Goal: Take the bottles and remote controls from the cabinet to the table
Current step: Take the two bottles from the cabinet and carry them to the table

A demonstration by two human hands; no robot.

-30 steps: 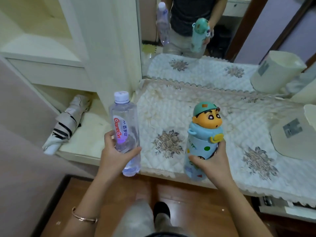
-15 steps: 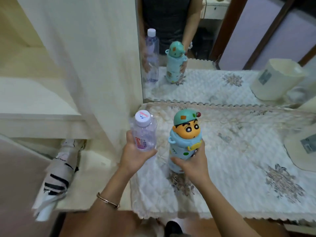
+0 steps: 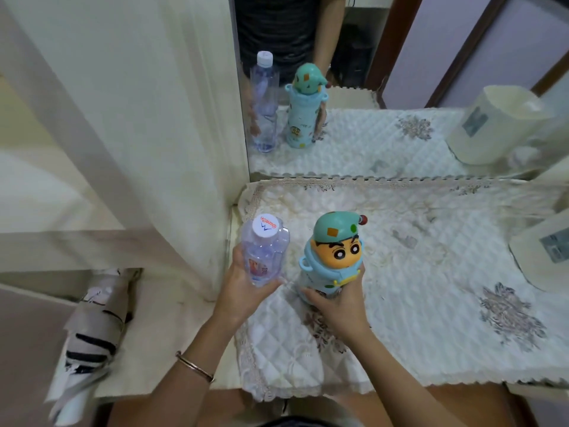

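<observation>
My left hand [image 3: 243, 288] grips a clear plastic water bottle [image 3: 264, 251] with a white cap, held upright over the left end of the table. My right hand [image 3: 337, 303] holds a light blue cartoon-character bottle [image 3: 332, 257] with a green cap-shaped lid and an orange face, upright and low over the white quilted tablecloth [image 3: 415, 303]. The two bottles stand close side by side. Their bases are hidden by my hands, so contact with the cloth cannot be told. The cabinet [image 3: 107, 149] stands to the left.
A mirror [image 3: 369, 87] behind the table reflects both bottles and my body. A cream container [image 3: 542, 257] sits at the table's right end. A folded striped umbrella [image 3: 89, 334] lies on the cabinet's low shelf at left. A wooden floor shows below.
Both hands have moved forward and down over the table with the bottles. The view has tilted further down, so I see the bottle tops.
</observation>
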